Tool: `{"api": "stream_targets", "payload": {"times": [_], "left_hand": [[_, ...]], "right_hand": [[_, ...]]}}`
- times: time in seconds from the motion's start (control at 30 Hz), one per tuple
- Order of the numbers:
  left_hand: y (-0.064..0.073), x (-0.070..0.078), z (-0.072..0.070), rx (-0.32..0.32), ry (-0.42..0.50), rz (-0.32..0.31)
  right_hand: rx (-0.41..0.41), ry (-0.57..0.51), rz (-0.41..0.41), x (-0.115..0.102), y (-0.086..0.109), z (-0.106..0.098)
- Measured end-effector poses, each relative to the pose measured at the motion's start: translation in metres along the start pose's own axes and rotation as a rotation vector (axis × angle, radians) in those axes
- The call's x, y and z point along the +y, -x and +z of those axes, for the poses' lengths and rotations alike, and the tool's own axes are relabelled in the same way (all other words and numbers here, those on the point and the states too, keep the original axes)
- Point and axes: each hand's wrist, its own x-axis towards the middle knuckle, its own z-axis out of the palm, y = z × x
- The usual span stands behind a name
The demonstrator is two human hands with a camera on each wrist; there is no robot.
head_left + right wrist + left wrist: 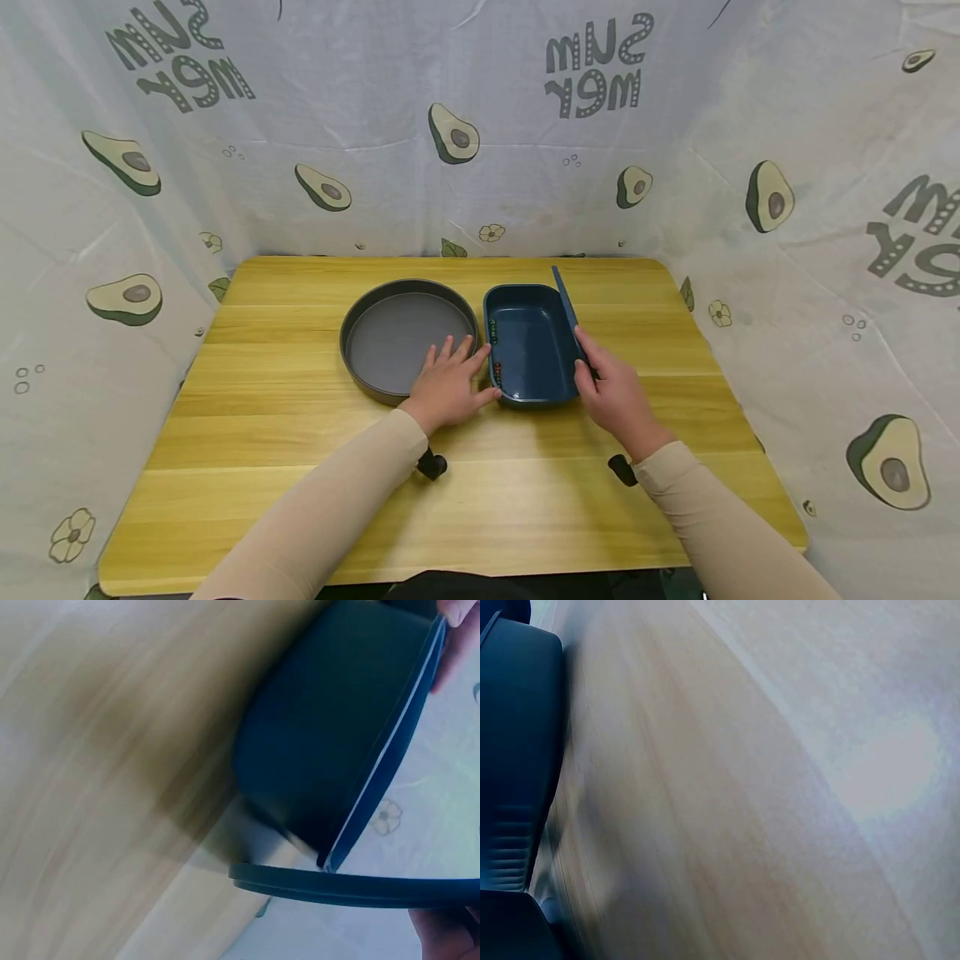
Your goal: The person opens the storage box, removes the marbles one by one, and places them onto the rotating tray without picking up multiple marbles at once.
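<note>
A dark blue rectangular dish (534, 346) sits on the table, with small green and reddish pieces (492, 332) along its left inner wall, too small to tell what they are. My left hand (450, 387) spreads its fingers at the dish's left rim, partly over a round grey pan (405, 333). My right hand (617, 392) grips a flat blue lid (564, 296), seen edge-on and tilted at the dish's right side. The right wrist view shows the lid (352, 891) close by the dish's rim (382, 761). Only bare table shows before the left wrist camera, beside black gear.
The wooden table (247, 467) has rounded corners. A white curtain (510, 192) printed with avocados hangs behind it and at both sides. The pan stands close to the dish's left side.
</note>
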Motion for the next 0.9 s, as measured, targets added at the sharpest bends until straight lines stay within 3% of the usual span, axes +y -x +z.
{"api": "stream_targets", "payload": {"times": [0.33,0.6,0.9], "left_hand": [[-0.001,0.000,0.001,0.007,-0.010,-0.004],[-0.001,0.000,0.001,0.012,-0.015,-0.004],[0.000,0.001,0.000,0.005,-0.008,-0.006]], "right_hand": [[0.080,0.026,0.012,0.009,0.002,-0.008],[0.095,0.079,0.051,0.017,0.007,-0.017],[0.074,0.126,0.158,0.033,0.018,-0.024]]}}
